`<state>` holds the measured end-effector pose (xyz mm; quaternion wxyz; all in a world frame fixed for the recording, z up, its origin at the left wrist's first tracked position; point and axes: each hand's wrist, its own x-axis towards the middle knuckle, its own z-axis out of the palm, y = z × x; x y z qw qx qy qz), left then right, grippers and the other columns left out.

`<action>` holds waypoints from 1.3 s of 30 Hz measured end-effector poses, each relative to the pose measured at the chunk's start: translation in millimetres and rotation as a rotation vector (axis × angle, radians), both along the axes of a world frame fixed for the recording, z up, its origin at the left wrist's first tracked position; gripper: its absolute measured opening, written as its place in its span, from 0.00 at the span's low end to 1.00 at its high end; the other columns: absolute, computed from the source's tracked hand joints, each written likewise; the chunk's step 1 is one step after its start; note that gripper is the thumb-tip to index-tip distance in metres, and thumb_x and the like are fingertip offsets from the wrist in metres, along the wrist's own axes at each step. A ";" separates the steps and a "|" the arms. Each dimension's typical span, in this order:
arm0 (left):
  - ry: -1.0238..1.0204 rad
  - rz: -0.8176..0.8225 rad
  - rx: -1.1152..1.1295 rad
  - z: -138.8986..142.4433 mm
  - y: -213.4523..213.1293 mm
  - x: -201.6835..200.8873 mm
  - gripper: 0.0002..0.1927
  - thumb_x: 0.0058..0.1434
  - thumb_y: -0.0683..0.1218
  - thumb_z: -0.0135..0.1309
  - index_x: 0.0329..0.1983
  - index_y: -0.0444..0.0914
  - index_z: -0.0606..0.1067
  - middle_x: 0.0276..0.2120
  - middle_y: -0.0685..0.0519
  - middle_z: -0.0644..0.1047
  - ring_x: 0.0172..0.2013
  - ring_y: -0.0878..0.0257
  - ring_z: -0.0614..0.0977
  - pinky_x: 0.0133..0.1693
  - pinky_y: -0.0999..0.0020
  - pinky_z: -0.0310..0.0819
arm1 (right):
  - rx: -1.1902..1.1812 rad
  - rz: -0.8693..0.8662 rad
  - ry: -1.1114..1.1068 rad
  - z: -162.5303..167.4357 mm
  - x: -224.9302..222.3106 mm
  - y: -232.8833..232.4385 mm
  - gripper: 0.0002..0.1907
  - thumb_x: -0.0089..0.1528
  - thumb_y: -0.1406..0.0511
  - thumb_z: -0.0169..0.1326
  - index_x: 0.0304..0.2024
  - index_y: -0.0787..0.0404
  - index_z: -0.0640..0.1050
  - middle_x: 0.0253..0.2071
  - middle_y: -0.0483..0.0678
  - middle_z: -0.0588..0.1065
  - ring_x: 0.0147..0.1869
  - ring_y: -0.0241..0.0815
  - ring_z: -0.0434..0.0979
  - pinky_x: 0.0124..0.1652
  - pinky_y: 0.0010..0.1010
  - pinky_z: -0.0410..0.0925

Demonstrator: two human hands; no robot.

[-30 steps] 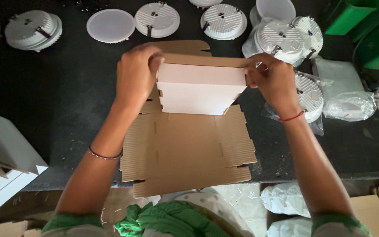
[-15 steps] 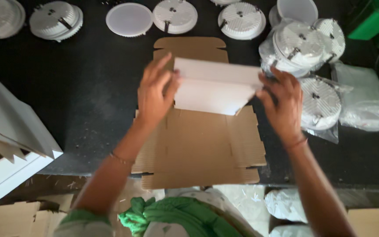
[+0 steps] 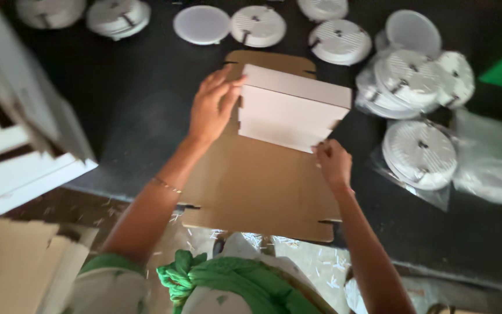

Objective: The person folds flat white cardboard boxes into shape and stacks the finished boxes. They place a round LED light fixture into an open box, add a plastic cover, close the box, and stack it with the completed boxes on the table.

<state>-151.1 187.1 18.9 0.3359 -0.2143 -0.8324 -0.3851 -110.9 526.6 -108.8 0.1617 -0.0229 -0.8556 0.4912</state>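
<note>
A flat brown cardboard box blank (image 3: 262, 186) lies on the black table (image 3: 117, 116), its near edge hanging over the table's front. Its far part is folded back, showing a white panel (image 3: 289, 110). My left hand (image 3: 211, 104) presses on the left edge of that white panel with fingers spread. Lower down, my right hand (image 3: 332, 163) pinches the white panel's near right corner.
Several round white ribbed lamp housings (image 3: 341, 42) and flat white discs (image 3: 201, 24) lie along the far side. More housings in clear bags (image 3: 419, 154) sit at the right. Stacked white folded boxes (image 3: 24, 157) stand at the left, cardboard sheets (image 3: 13, 261) below.
The view has shifted right and tilted. My right hand slid from the white panel's upper right corner down to its near corner. The left hand stays on the left edge.
</note>
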 end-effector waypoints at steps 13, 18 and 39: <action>-0.039 0.154 0.119 -30.2 -3.5 144.7 0.11 0.70 0.49 0.57 0.53 0.47 0.83 0.61 0.50 0.77 0.59 0.53 0.79 0.61 0.60 0.71 | -1.484 0.563 -0.728 8.9 76.7 46.1 0.48 0.65 0.37 0.49 0.69 0.69 0.64 0.67 0.59 0.71 0.60 0.53 0.77 0.53 0.41 0.71; -0.102 0.304 -0.040 -67.6 -34.5 230.0 0.07 0.64 0.48 0.60 0.43 0.47 0.84 0.65 0.44 0.73 0.61 0.45 0.76 0.61 0.53 0.67 | -1.020 0.405 -0.812 -10.5 84.1 11.9 0.36 0.67 0.45 0.46 0.72 0.54 0.63 0.66 0.49 0.70 0.63 0.50 0.74 0.53 0.50 0.70; -0.425 0.351 1.432 -123.3 -541.9 180.2 0.27 0.72 0.60 0.42 0.66 0.40 0.69 0.57 0.52 0.76 0.54 0.61 0.77 0.54 0.65 0.72 | -0.941 0.217 -0.855 -72.3 93.4 -158.7 0.37 0.61 0.51 0.50 0.70 0.56 0.64 0.63 0.51 0.72 0.63 0.51 0.75 0.55 0.51 0.69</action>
